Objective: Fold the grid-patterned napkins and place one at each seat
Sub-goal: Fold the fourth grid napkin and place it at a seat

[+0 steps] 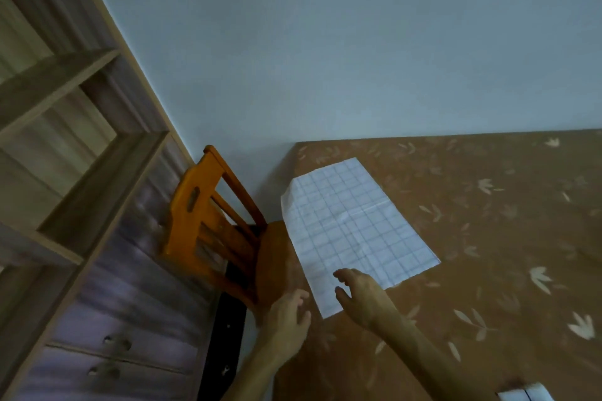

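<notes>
A white grid-patterned napkin (351, 228) lies flat on the brown leaf-patterned table (488, 238), close to the table's left edge, with its far left corner slightly curled. My right hand (361, 298) hovers over the napkin's near corner, fingers spread and holding nothing. My left hand (286, 319) is just left of that corner at the table's edge, fingers apart and empty. Whether either hand touches the napkin cannot be told.
An orange wooden chair (208, 221) stands at the table's left side, pushed against it. Wooden shelves and drawers (81, 238) fill the left. A pale wall runs behind the table. A white object (524, 394) shows at the bottom right edge.
</notes>
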`<action>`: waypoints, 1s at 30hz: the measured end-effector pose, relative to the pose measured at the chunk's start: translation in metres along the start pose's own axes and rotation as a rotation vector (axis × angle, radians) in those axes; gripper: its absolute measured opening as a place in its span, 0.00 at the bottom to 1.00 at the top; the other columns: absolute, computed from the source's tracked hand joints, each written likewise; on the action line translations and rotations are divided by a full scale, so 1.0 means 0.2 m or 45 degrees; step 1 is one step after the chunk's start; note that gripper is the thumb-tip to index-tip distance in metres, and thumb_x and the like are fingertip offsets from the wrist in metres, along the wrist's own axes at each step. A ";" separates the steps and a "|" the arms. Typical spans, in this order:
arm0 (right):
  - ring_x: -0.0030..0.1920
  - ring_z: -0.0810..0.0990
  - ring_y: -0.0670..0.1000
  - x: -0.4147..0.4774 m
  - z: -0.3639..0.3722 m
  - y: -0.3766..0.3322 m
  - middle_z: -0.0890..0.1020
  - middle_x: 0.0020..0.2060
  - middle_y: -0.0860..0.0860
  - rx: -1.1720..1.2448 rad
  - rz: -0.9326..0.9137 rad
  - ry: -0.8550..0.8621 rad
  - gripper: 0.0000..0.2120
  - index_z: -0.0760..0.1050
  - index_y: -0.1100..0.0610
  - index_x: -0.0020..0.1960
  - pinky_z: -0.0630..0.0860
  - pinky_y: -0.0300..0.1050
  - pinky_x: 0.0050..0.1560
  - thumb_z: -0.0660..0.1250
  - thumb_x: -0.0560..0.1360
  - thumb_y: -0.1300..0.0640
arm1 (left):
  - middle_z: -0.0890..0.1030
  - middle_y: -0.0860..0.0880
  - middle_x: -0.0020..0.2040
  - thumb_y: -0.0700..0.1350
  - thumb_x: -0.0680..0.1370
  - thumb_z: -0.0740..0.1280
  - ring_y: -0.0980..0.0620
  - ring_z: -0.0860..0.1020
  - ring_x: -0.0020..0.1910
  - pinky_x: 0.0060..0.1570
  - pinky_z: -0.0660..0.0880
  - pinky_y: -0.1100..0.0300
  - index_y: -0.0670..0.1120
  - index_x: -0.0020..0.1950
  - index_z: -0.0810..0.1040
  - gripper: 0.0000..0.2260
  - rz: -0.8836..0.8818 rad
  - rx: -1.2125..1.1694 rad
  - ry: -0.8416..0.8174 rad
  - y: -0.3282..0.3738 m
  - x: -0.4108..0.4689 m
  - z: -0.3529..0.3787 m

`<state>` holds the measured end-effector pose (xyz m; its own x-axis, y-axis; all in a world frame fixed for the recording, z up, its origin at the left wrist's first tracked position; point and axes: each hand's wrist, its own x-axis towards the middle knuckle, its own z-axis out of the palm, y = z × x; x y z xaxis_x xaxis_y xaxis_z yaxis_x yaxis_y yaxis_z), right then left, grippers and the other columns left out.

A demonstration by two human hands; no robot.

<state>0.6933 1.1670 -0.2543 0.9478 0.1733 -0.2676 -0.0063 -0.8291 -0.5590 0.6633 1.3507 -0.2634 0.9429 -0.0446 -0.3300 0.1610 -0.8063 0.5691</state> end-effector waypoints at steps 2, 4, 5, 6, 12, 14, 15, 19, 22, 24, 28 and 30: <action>0.66 0.77 0.50 0.05 -0.02 0.05 0.77 0.68 0.52 0.003 0.057 -0.016 0.20 0.69 0.55 0.73 0.74 0.42 0.66 0.59 0.83 0.52 | 0.75 0.54 0.70 0.44 0.81 0.66 0.55 0.73 0.68 0.67 0.74 0.58 0.54 0.70 0.72 0.18 0.046 0.018 -0.035 0.07 0.09 0.06; 0.66 0.77 0.50 0.09 -0.03 0.10 0.76 0.68 0.52 -0.003 0.107 -0.028 0.19 0.68 0.55 0.73 0.74 0.43 0.66 0.59 0.83 0.53 | 0.75 0.54 0.70 0.43 0.81 0.67 0.55 0.74 0.68 0.66 0.74 0.60 0.53 0.71 0.73 0.19 0.114 0.056 -0.060 0.10 0.17 0.11; 0.66 0.77 0.50 0.11 -0.04 0.12 0.76 0.68 0.52 -0.004 0.127 -0.028 0.19 0.68 0.55 0.73 0.74 0.43 0.66 0.59 0.83 0.53 | 0.75 0.54 0.70 0.43 0.80 0.68 0.55 0.75 0.68 0.66 0.74 0.59 0.53 0.71 0.73 0.19 0.148 0.087 -0.082 0.11 0.21 0.13; 0.66 0.77 0.51 0.13 -0.04 0.14 0.76 0.68 0.52 -0.001 0.146 -0.031 0.20 0.68 0.55 0.73 0.74 0.43 0.65 0.58 0.83 0.53 | 0.76 0.55 0.70 0.44 0.80 0.68 0.55 0.75 0.67 0.66 0.75 0.58 0.53 0.71 0.73 0.20 0.176 0.123 -0.110 0.12 0.25 0.15; 0.66 0.77 0.52 0.25 -0.05 0.26 0.76 0.69 0.52 -0.014 0.243 -0.060 0.20 0.68 0.56 0.74 0.72 0.47 0.69 0.58 0.83 0.53 | 0.75 0.57 0.68 0.47 0.79 0.66 0.59 0.75 0.64 0.63 0.72 0.66 0.55 0.69 0.72 0.18 0.312 0.315 -0.173 0.08 0.47 0.25; 0.67 0.76 0.52 0.28 -0.04 0.28 0.76 0.68 0.52 -0.025 0.277 -0.079 0.20 0.68 0.56 0.74 0.72 0.46 0.68 0.59 0.83 0.53 | 0.72 0.57 0.71 0.49 0.80 0.66 0.59 0.71 0.69 0.65 0.68 0.66 0.56 0.70 0.70 0.18 0.354 0.354 -0.162 0.06 0.54 0.29; 0.67 0.77 0.52 0.30 -0.04 0.29 0.76 0.68 0.52 -0.026 0.293 -0.086 0.20 0.68 0.56 0.74 0.73 0.46 0.68 0.59 0.83 0.53 | 0.70 0.56 0.73 0.50 0.80 0.66 0.57 0.68 0.72 0.69 0.66 0.64 0.55 0.72 0.69 0.20 0.359 0.384 -0.186 0.05 0.58 0.31; 0.65 0.78 0.53 0.35 -0.02 0.33 0.77 0.68 0.53 -0.030 0.345 -0.133 0.20 0.68 0.56 0.73 0.74 0.46 0.67 0.59 0.83 0.53 | 0.63 0.51 0.78 0.52 0.80 0.66 0.51 0.61 0.77 0.73 0.62 0.57 0.54 0.74 0.67 0.22 0.347 0.510 -0.268 0.04 0.68 0.38; 0.65 0.78 0.53 0.39 0.01 0.36 0.77 0.67 0.53 -0.026 0.359 -0.153 0.20 0.69 0.56 0.73 0.74 0.47 0.66 0.59 0.83 0.53 | 0.64 0.52 0.76 0.53 0.79 0.67 0.51 0.63 0.74 0.69 0.66 0.56 0.56 0.72 0.68 0.21 0.321 0.580 -0.274 0.03 0.73 0.39; 0.65 0.77 0.53 0.41 0.03 0.36 0.77 0.67 0.53 -0.015 0.365 -0.163 0.19 0.69 0.56 0.72 0.74 0.46 0.66 0.59 0.83 0.53 | 0.66 0.53 0.73 0.56 0.78 0.68 0.52 0.66 0.71 0.65 0.69 0.56 0.57 0.70 0.69 0.21 0.323 0.627 -0.271 0.03 0.75 0.38; 0.65 0.77 0.52 0.41 0.07 0.38 0.77 0.67 0.52 -0.009 0.360 -0.202 0.19 0.70 0.55 0.71 0.74 0.45 0.65 0.60 0.82 0.54 | 0.72 0.56 0.63 0.58 0.76 0.68 0.55 0.73 0.58 0.52 0.70 0.60 0.60 0.61 0.74 0.14 0.394 0.694 -0.170 0.01 0.76 0.37; 0.65 0.77 0.52 0.40 0.07 0.40 0.76 0.68 0.52 -0.005 0.354 -0.217 0.19 0.69 0.54 0.72 0.74 0.45 0.66 0.60 0.82 0.53 | 0.73 0.55 0.60 0.56 0.76 0.69 0.55 0.74 0.53 0.49 0.74 0.59 0.60 0.57 0.75 0.11 0.396 0.680 -0.134 0.00 0.78 0.38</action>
<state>0.7634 1.1221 -0.3308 0.8430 0.0260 -0.5372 -0.2560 -0.8591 -0.4432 0.7872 1.2994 -0.3721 0.8840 -0.3604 -0.2978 -0.3098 -0.9286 0.2042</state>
